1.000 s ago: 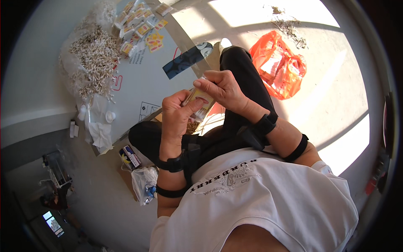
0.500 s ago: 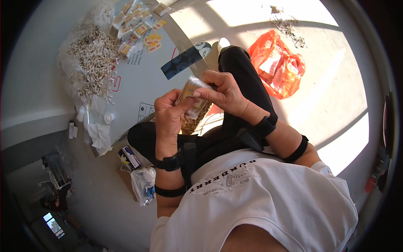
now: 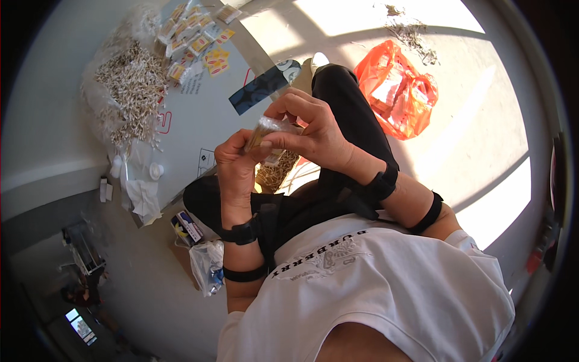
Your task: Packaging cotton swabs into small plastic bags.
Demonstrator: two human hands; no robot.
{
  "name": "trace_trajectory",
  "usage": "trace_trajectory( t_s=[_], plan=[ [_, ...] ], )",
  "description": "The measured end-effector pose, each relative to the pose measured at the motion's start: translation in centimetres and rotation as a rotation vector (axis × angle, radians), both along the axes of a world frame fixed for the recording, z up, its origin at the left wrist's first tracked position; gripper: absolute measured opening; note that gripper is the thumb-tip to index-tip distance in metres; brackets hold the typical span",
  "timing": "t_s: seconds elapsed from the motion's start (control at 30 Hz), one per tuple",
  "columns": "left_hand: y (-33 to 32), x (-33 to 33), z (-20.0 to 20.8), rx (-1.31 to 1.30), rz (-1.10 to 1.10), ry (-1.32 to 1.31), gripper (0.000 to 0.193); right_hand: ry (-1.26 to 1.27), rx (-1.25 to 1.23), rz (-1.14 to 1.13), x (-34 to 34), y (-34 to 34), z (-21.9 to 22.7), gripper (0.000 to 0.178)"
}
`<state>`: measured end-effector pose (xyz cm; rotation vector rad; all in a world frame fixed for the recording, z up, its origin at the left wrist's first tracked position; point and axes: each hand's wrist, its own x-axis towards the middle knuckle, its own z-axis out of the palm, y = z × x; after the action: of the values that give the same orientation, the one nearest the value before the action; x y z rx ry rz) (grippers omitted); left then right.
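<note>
Left hand [image 3: 236, 166]: closed on the near end of a small clear packet [image 3: 263, 130], thumb on top.
Right hand [image 3: 310, 130]: fingers curled over the packet's far end.
Packet: held between both hands, above the lap.
Bag [image 3: 276, 171]: just below the hands, filled with pale sticks.
Floor, left: stick pile [image 3: 129, 90]; yellow sachets [image 3: 199, 39].
Floor, right: orange bag [image 3: 398, 90].

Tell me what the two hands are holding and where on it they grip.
A small clear plastic packet of pale sticks: the left hand pinches its lower end, and the right hand pinches its upper edge with fingertips.
</note>
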<state>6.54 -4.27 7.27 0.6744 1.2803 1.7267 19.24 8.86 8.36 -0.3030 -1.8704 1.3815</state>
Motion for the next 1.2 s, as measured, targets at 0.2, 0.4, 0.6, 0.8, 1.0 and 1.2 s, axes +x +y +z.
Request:
trace_trajectory(
  t_s=[0.2,0.4,0.6,0.8,1.0,1.2],
  plan=[
    [0.2,0.8,0.4,0.007,-0.029,0.048,0.012,-0.002,-0.021,0.031,0.1,-0.4,-0.3,0.025],
    [0.3,0.4,-0.4,0.086,0.062,0.041,0.016,0.068,0.017,-0.124,-0.1,-0.8,0.4,0.029],
    [0.4,1.1,-0.8,0.157,0.124,0.036,0.017,0.003,0.012,0.014,0.7,-0.5,0.3,0.032],
    [0.6,1.2,-0.2,0.187,0.141,0.048,0.016,0.113,0.022,-0.035,0.5,-0.8,1.1,0.025],
    [0.9,0.9,0.1,0.267,0.109,0.017,0.016,0.101,0.157,0.022,1.2,-0.3,1.3,0.026],
    [0.9,-0.2,0.4,0.256,-0.005,0.113,0.022,0.153,0.075,-0.015,1.1,-0.8,2.4,0.028]
  ],
)
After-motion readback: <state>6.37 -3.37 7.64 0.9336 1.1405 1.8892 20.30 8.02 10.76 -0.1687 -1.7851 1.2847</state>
